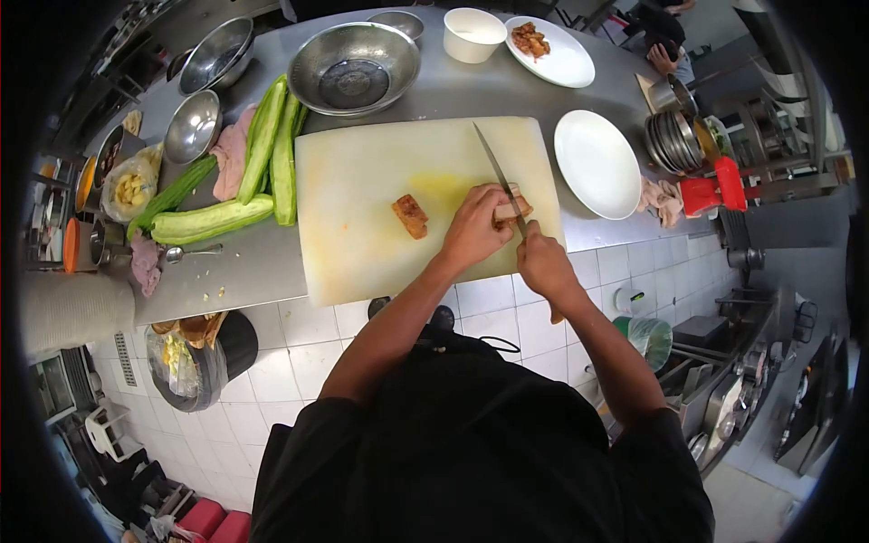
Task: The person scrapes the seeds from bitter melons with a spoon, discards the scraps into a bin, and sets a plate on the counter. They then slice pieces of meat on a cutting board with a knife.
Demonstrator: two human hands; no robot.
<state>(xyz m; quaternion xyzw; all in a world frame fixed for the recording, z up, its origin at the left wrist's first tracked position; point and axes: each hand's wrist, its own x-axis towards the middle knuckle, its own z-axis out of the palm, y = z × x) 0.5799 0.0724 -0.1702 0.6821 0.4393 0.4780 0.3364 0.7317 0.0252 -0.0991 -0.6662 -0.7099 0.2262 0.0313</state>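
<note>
Our left hand (472, 231) is curled down over a browned meat block (512, 210), its fingers pinning the block to the cutting board (362, 181). Our right hand (543, 262), just beside the left, is closed around the handle of a knife (496, 167). The blade points away from us and crosses the block's long axis, close against the left fingertips. A cut piece (410, 215) lies left of the left hand. A white plate (597, 163) sits on the tabletop (235, 262) beyond the right hand.

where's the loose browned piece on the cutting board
In the head view the loose piece lies near the middle of the cutting board, just left of the left hand, which holds a second piece under the knife.
</note>
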